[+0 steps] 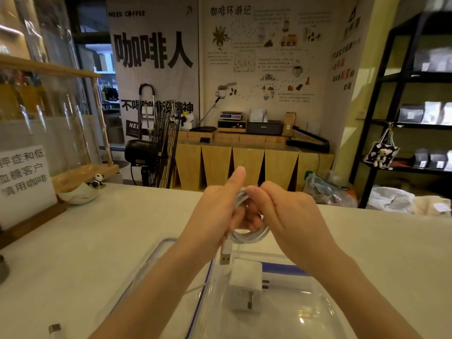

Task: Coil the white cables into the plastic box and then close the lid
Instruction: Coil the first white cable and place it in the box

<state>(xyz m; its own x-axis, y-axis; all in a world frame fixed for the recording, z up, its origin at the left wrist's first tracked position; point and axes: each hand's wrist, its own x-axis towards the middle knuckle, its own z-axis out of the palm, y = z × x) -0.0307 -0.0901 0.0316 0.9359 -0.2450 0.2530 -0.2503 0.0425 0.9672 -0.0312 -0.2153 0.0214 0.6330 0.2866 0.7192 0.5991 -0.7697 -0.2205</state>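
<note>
- A pale bench (122, 228) carries everything; at its left edge stand a printed sign (24, 182) in a wooden base and a small panda figure (97, 181) in a light dish.
- Beyond the bench are a black fan (156, 145), a wooden counter (249, 162) with a scale and a printer on it, and dark shelving (403, 106) at the right.
- At the bottom left of the bench, a small metal plug end (55, 328) shows, blurred.
- The clear plastic box (305, 311) sits open on the bench just below the hands, with its blue-edged lid (168, 243) lying to the left, partly under the forearms.
- A white charger block (244, 287) lies inside the box, prongs toward the right and front.
- The white cable (249, 234) is held above the box, wound into a small bundle of several loops; the forearms and fingers hide much of it.
- The left hand (220, 211) is clamped on the upper part of the coil, thumb raised.
- The right hand (288, 214) is closed on the coil from the other side, the two hands touching.
- The lower arc of the loops hangs out beneath the fingers.
- The cable's USB plug (225, 258) hangs free, its long axis near vertical, metal tip pointing down toward the box.
</note>
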